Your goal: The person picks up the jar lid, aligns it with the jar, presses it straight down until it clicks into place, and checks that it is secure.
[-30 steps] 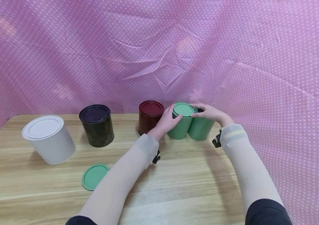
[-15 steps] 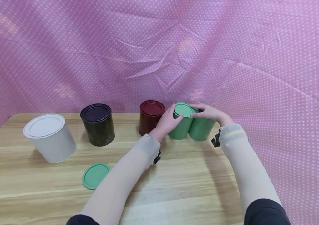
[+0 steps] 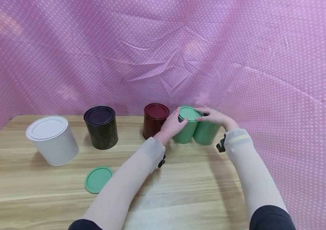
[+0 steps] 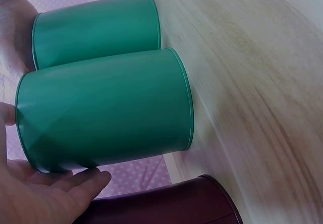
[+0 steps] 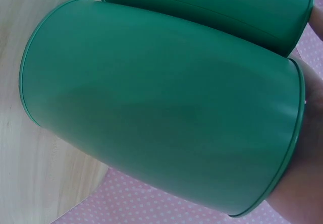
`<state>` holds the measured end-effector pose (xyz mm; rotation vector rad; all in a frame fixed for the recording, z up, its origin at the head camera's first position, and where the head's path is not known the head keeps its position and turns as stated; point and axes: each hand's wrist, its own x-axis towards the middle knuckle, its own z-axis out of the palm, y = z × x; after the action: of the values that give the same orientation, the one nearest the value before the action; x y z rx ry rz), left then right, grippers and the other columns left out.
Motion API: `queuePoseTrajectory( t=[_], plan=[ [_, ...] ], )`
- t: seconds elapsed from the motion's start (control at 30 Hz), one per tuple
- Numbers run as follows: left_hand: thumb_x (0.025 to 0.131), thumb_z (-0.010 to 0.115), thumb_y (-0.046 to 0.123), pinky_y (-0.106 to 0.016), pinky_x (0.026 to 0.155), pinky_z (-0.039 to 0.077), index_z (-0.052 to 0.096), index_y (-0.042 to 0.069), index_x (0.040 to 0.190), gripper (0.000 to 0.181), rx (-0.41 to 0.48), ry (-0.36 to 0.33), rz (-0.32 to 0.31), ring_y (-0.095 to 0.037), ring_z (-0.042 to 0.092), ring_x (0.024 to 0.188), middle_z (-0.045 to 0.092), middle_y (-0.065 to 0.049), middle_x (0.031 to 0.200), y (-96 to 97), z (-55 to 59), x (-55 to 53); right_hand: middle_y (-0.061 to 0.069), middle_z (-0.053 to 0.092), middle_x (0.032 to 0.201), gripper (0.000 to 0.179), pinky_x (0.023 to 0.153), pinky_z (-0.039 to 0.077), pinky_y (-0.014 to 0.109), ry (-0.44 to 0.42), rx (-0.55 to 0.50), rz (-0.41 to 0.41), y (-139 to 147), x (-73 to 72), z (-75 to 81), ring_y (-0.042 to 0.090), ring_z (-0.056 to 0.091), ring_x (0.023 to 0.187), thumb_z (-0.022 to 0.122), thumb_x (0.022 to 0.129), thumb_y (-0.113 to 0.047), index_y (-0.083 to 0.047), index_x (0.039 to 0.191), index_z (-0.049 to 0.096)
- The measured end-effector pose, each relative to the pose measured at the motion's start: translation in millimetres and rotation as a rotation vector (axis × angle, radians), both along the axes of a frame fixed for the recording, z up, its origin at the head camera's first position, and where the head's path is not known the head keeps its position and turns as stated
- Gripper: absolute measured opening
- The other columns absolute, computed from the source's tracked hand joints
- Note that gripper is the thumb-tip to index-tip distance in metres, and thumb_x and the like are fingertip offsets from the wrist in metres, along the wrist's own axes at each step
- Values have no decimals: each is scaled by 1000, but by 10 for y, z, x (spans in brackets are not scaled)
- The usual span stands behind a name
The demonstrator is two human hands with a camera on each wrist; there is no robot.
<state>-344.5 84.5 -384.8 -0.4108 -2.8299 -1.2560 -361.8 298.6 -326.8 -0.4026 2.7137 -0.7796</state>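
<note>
Two green cans stand upright side by side at the back of the table. My left hand (image 3: 172, 126) grips the upper part of the left green can (image 3: 186, 133), whose pale green lid faces up. In the left wrist view its fingers (image 4: 83, 186) lie along that can's side. Over the top of the right green can (image 3: 206, 133) is my right hand (image 3: 215, 117), holding its rim, with thumb and fingertips reaching to the left can's lid edge. The hand hides most of the right can's top; a dark patch shows beneath it.
A dark red can (image 3: 152, 126) stands just left of my left hand. Further left are a black can (image 3: 104, 135) and a larger white can (image 3: 59, 148). A loose green lid (image 3: 98, 179) lies flat near my left forearm. Pink dotted cloth (image 3: 163, 57) hangs behind.
</note>
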Motion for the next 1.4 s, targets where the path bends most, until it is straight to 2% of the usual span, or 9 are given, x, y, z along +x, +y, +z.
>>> queuePoseTrajectory(
  t=[0.33,0.53,0.93,1.3,1.4],
  plan=[
    [96,48,47,-41,117,30,19,16,156,73,-23,4,-2,-21,27,146,28,-4,159,12,41,-10,13,4,163,68,112,0,70,20,0,-14,1,-8,4,35,-4,150,59,93,-44,-22,152,33],
    [95,48,46,-43,115,33,20,17,156,72,-52,-16,15,-22,29,145,28,-3,159,18,15,4,13,4,163,68,112,0,71,-5,-17,-4,-10,21,-34,36,-7,150,59,94,-43,-22,153,31],
    [95,49,46,-45,113,35,22,17,155,72,-47,-40,35,-24,32,144,30,-4,158,27,49,49,18,-3,163,69,111,3,72,-34,-1,-26,-29,21,-18,45,-6,147,59,93,-45,-21,152,32],
    [96,49,44,-44,115,32,19,15,156,73,-6,-55,20,-25,29,145,28,-5,159,30,84,54,11,6,164,67,114,3,68,7,-1,-29,-28,18,-12,36,-3,150,58,93,-45,-24,152,33],
    [96,49,44,-44,115,32,19,15,156,73,-3,-52,20,-26,30,145,28,-5,159,30,86,49,12,5,164,67,113,3,69,11,1,-26,-24,21,-5,37,-2,150,58,93,-44,-23,152,33]
  ],
)
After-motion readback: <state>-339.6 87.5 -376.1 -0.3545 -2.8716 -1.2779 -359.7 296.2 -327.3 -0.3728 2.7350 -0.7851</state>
